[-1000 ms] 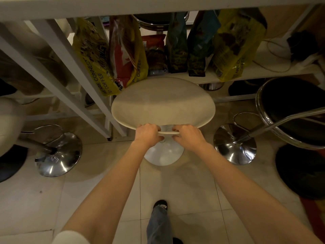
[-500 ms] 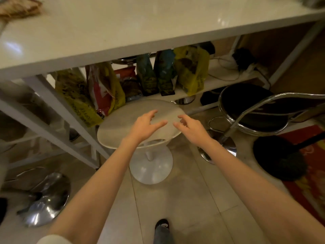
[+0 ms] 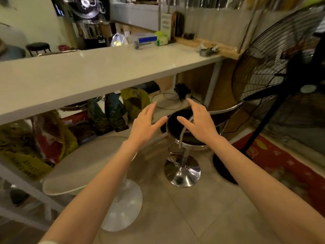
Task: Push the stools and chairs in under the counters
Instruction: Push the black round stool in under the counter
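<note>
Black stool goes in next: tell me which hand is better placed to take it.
Probably the right hand: it hovers open directly over the black stool, by its chrome backrest. The left hand, also open, hangs short of the seat.

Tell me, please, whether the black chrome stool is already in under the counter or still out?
Still out. The black stool and its chrome base stand on open floor, in front of the counter edge.
</note>
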`<action>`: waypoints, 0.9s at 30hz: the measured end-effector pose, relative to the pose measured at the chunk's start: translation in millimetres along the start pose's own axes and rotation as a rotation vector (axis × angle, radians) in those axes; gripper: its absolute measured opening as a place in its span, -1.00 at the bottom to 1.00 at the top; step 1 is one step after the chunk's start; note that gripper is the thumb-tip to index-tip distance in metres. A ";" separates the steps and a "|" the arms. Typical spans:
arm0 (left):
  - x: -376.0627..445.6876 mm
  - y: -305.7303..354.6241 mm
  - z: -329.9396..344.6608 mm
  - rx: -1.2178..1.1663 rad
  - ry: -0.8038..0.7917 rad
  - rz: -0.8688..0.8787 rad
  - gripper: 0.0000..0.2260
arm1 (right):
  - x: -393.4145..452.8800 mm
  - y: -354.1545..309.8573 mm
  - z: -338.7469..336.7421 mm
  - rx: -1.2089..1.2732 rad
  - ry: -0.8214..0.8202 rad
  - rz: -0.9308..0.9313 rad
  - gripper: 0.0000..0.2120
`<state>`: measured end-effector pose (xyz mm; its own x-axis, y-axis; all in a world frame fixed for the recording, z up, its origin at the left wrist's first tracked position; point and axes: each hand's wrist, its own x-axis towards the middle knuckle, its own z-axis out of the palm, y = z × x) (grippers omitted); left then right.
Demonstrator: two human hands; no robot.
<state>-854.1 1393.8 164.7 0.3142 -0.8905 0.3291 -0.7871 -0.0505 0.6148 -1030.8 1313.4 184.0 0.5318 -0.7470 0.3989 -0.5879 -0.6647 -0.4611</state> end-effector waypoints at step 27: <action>103.9 131.8 189.6 0.202 -0.127 -0.053 -0.22 | 43.7 252.2 -103.5 -0.186 -0.165 -0.046 -0.18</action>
<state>-1025.8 1208.8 144.0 0.2986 -0.9332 0.1998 -0.8655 -0.1766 0.4687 -1218.9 1112.0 167.2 0.6440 -0.7143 0.2739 -0.6546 -0.6998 -0.2860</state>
